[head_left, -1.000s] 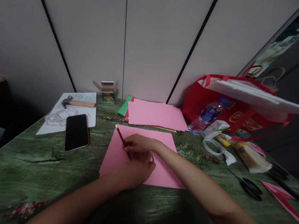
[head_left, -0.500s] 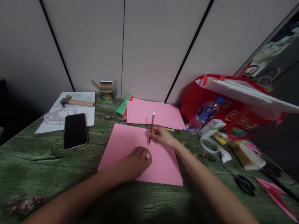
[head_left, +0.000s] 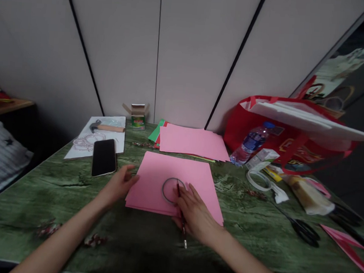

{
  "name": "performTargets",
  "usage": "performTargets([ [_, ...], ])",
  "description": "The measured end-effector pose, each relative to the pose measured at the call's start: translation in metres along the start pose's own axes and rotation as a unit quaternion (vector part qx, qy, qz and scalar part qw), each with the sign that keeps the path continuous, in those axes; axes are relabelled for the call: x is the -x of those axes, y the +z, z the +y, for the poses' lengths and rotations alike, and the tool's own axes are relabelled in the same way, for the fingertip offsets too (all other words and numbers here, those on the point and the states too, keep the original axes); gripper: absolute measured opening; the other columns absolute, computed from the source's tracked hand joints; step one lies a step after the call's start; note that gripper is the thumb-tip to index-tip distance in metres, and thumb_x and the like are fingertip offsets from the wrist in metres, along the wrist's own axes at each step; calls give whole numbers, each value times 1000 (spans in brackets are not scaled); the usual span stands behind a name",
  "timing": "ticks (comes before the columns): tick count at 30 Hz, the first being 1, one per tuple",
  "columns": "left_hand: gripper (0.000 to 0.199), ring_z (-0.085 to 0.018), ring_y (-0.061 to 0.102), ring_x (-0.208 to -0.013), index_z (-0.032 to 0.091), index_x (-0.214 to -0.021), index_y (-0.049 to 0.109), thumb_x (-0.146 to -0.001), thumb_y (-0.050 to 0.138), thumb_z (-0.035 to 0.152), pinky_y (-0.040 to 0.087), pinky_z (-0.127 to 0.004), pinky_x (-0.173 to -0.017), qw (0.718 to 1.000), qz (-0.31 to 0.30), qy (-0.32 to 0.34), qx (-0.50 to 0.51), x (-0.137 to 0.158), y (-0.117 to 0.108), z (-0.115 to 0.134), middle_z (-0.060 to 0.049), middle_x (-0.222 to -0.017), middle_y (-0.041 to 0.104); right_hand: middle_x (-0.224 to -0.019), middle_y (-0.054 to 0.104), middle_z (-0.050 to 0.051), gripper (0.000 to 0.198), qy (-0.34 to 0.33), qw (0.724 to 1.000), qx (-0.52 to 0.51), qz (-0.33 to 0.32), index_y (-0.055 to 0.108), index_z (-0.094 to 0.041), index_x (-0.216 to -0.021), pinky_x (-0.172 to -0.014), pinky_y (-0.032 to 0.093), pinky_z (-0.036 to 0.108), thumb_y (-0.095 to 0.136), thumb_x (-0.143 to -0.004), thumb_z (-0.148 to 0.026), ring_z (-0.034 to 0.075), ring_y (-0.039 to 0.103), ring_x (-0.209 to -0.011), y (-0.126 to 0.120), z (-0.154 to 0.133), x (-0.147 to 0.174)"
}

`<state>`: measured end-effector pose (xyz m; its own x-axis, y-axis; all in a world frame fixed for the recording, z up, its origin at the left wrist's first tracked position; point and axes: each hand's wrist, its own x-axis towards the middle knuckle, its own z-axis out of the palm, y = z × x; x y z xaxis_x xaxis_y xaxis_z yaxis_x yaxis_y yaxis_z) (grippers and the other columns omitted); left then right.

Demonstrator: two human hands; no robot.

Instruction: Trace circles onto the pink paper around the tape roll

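Note:
A pink sheet of paper (head_left: pixel 151 172), with at least one more under its near edge, lies in front of me on the table. On it rests a thin grey ring (head_left: pixel 163 189), its right side partly covered by my right hand. My right hand (head_left: pixel 197 214) is low over the sheet with a dark red pencil (head_left: pixel 183 228) between thumb and fingers. The pencil's tip points away from me into the ring, its metal-capped end towards me. At the sheet's left edge, my left hand (head_left: pixel 120 186) is open with fingers apart; whether it touches the paper I cannot tell.
Behind lies a stack of pink sheets (head_left: pixel 191 140). To the left are a phone (head_left: pixel 105 157) and a hammer (head_left: pixel 110 128); a small opened box (head_left: pixel 138 119) stands at the back. To the right are a red bag (head_left: pixel 236 119), a bottle (head_left: pixel 251 143), a tape roll (head_left: pixel 249 178) and scissors (head_left: pixel 304 232).
My left hand has left the ring and moved to the sheet's left edge. My right hand has come nearer me, over the ring, and the pencil has tipped from upright to lying low.

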<state>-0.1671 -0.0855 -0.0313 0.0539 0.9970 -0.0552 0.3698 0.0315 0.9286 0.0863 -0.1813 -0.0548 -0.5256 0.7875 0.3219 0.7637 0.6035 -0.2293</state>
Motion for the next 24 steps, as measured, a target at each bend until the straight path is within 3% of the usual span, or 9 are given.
performTargets([
  [4, 69, -23, 64, -81, 13, -108, 49, -56, 74, 51, 48, -35, -75, 984, -75, -94, 128, 5, -5, 12, -6, -81, 68, -94, 63, 9, 15, 16, 999, 27, -17, 55, -16, -93, -104, 34, 50, 59, -79, -15, 26, 55, -105, 0, 5, -1],
  [7, 63, -21, 65, -78, 14, -103, 51, -56, 77, 47, 48, -33, -74, 978, -90, -110, 153, 8, 5, 23, -5, -80, 68, -86, 61, 7, 10, 39, 999, 5, -18, 54, -17, -88, -83, 48, 41, 59, -80, -15, 23, 58, -86, -6, 12, 4],
  [10, 55, -20, 66, -80, 14, -103, 50, -62, 75, 41, 49, -34, -77, 973, -108, -114, 169, 11, 17, 26, -5, -83, 69, -84, 59, 6, 3, 64, 997, -51, -7, 52, -19, -87, -67, 49, 33, 54, -85, -17, 21, 56, -79, -14, 21, 17],
  [15, 50, -22, 66, -87, 14, -107, 49, -70, 70, 41, 51, -38, -81, 970, -138, -114, 162, 10, 29, 16, -8, -92, 69, -80, 59, 5, 18, 44, 996, -80, 24, 52, -21, -84, -67, 45, 32, 42, -87, -7, 19, 54, -77, -19, 40, 39],
  [20, 46, -25, 65, -87, 15, -100, 56, -62, 71, 38, 51, -42, -81, 983, -170, 7, 61, -12, 24, 5, -7, -88, 69, -75, 57, 5, 20, -1, 997, -49, 64, 52, -20, -81, -69, 44, 34, 39, -88, -7, 20, 51, -75, -15, 38, 26],
  [24, 35, -22, 64, -88, 16, -103, 57, -70, 56, 25, 50, -42, -83, 973, -184, 132, -31, -27, 24, -5, -7, -94, 68, -74, 55, 4, 20, -54, 994, -34, 88, 54, -20, -83, -83, 45, 37, 38, -89, -8, 19, 50, -75, -4, 19, -6],
])
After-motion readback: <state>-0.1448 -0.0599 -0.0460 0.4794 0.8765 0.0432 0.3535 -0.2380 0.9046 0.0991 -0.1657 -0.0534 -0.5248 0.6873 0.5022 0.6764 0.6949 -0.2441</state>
